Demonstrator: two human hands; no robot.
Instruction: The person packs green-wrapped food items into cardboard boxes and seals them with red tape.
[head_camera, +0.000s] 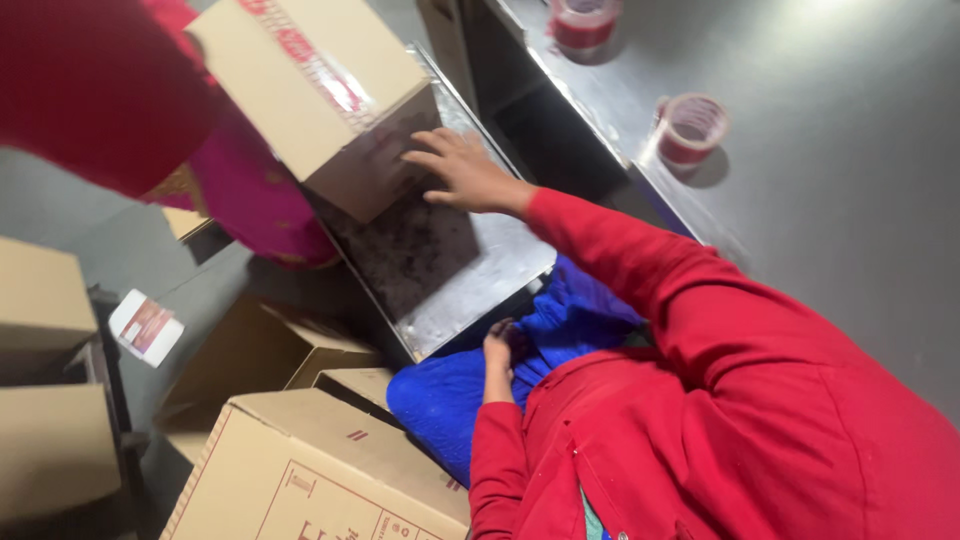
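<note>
Cardboard box (330, 95), sealed along its top with clear tape printed in red, sits tilted at the far end of a worn metal plate (470, 270); one lower corner rests on the plate's dark, scuffed middle. The right hand (462, 168) lies flat against the box's near side, fingers (425, 150) spread and pressing on the cardboard, not closed around anything. Its red sleeve (640, 265) runs back across the plate's right edge toward the body. The left hand (498, 345) hangs just off the plate's near corner, resting on blue cloth (560, 330) over the lap; its fingers curl loosely, and whether they pinch the cloth I cannot tell.

Another person in a red top (90, 80) and bright pink cloth (250, 190) stands beyond the box at the plate's far left edge, touching or nearly touching the box's far side.

Two rolls of red-printed tape stand on the grey surface to the right of the plate: one roll (690, 128) just beyond the plate's right edge, the other (583, 22) farther off near the top of the view.

Below the plate's left edge more cartons crowd the floor: a large printed carton (300, 470) nearest, an open carton (260, 350) behind it, and a stacked pair (45, 380) at the far left. A small white packet (146, 327) lies between them
</note>
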